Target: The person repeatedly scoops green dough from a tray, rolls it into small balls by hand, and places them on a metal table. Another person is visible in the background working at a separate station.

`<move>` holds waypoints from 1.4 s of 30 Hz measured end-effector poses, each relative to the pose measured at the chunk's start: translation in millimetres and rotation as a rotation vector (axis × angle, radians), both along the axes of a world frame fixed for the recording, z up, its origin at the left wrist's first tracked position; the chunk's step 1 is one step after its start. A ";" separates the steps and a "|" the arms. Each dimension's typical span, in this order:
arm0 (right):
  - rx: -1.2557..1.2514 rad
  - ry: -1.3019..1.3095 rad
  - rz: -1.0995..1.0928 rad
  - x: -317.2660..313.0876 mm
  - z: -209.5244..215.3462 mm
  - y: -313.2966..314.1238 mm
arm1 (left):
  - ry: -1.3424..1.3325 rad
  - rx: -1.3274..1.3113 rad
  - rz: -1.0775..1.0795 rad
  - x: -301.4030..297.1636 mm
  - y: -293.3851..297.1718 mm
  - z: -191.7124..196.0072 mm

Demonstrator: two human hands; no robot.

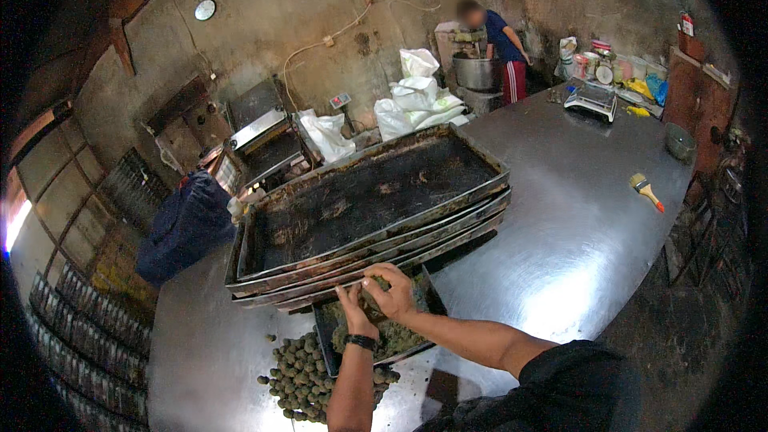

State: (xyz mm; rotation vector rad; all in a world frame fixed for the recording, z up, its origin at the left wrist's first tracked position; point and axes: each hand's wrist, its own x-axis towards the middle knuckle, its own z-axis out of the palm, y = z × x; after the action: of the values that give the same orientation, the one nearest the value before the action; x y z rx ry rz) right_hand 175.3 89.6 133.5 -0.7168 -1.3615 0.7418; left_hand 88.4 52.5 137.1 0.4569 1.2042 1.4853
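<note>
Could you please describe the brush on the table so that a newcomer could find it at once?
Start at the big steel table and go to its far right edge. The brush lies there alone, with pale bristles and an orange handle, well apart from the stacked dark trays.

Both hands, left (354, 314) and right (394, 292), pressed greenish dough (382, 334) in a small tray (324, 336). Dough balls (300, 376) lay beside it; stacked trays (368, 216) stood behind.

White sacks (416, 100) by back wall

Pastry brush (646, 190), weighing scale (591, 101), white sacks (418, 100)
</note>
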 end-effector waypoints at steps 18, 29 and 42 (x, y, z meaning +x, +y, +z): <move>-0.013 -0.386 -0.041 6.2 -17.8 -40.1 | 0.071 0.301 0.228 -5.3 2.9 -76.0; -0.609 -0.124 0.152 7.3 -29.2 -7.9 | 0.129 0.024 0.029 -1.9 -10.6 -7.0; 0.007 -0.537 0.021 24.5 -22.7 -18.2 | -0.225 -0.077 0.145 24.8 -14.3 -31.7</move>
State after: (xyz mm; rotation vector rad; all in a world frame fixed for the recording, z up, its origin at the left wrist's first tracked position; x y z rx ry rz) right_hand 199.8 71.3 110.8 -0.9390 -1.8567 0.5786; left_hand 113.2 38.2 105.5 0.1483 1.1290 1.5613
